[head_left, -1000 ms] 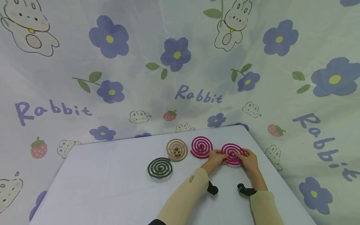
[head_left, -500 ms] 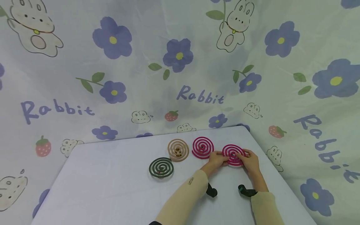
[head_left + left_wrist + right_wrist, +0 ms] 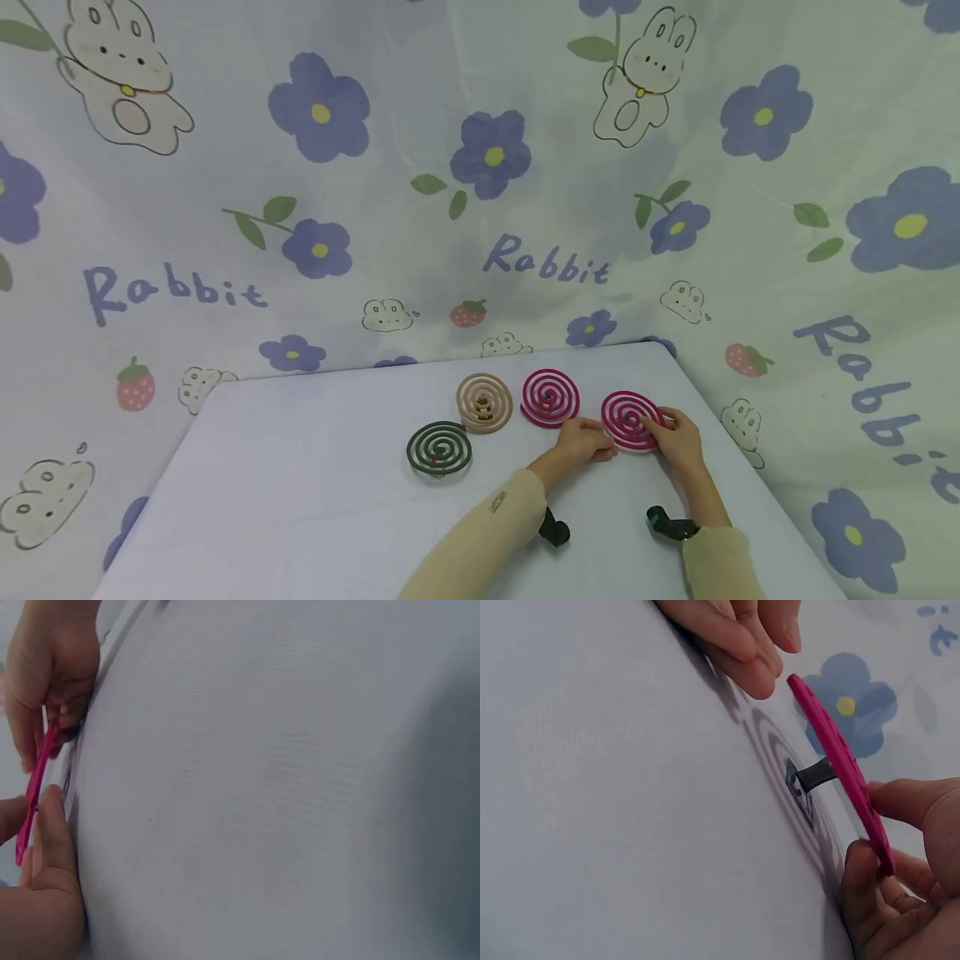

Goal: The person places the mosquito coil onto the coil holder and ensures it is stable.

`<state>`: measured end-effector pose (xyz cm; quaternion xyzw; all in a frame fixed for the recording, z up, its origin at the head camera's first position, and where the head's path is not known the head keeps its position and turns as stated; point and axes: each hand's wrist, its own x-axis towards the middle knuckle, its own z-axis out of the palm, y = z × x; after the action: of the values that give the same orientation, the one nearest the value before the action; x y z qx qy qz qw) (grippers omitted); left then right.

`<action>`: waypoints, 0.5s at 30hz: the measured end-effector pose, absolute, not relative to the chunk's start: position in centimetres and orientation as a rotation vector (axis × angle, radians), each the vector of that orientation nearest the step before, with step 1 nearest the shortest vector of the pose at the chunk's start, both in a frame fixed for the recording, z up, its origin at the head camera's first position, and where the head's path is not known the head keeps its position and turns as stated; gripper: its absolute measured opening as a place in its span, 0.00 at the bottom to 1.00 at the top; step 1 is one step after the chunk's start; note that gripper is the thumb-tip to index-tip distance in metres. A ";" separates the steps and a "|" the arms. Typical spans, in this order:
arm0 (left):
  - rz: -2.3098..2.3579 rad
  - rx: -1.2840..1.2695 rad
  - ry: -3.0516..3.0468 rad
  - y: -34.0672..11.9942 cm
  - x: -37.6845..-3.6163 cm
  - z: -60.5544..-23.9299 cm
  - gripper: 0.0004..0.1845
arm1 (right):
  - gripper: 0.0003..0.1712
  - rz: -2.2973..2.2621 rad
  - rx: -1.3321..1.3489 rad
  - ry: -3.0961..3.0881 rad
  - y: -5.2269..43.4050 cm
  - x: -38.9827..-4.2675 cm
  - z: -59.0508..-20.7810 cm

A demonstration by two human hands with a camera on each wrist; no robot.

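Head view: 4 spiral coils sit on the pale cloth-covered table (image 3: 300, 483), and both hands are on the rightmost one, a pink spiral coil (image 3: 628, 419) near the table's far right corner. The left hand (image 3: 581, 440) has its fingertips at the coil's left edge, the right hand (image 3: 678, 437) curls round its right edge. Another pink spiral coil (image 3: 550, 397) lies just to the left, then a tan spiral coil (image 3: 484, 402), and a dark green spiral coil (image 3: 439, 448) nearer the person. A rabbit-and-flower printed curtain (image 3: 480, 167) hangs behind.

Left wrist view: the pink coil (image 3: 34, 791) shows edge-on, raised off the cloth, with the left thumb and fingers (image 3: 45, 855) pinching its near rim and the right hand (image 3: 49, 667) gripping the far rim.

Right wrist view: the coil (image 3: 836, 769) is tilted clear of the table on a small dark metal stand (image 3: 806, 784), which rests on the cloth. Right fingers (image 3: 900, 855) pinch the rim narrowly; whether the left fingers (image 3: 742, 634) touch it here, I cannot tell.
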<state>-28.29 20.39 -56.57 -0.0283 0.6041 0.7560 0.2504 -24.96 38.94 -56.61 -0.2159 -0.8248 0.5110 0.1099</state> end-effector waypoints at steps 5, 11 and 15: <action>2.040 -0.045 1.608 19.5 -27.6 -56.6 0.13 | 0.31 1.451 -0.655 -2.451 38.8 -24.5 -56.4; 1.990 0.011 1.597 18.2 -26.9 -56.3 0.13 | 0.30 1.424 -0.638 -2.498 38.6 -23.8 -55.8; 1.954 0.066 1.627 17.1 -26.7 -56.1 0.12 | 0.30 1.365 -0.637 -2.542 38.5 -23.5 -55.5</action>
<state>-26.69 17.10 -56.06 0.0246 0.6114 0.7340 0.2946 -23.51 38.52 -55.50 -0.2148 -0.8566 0.4598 0.0932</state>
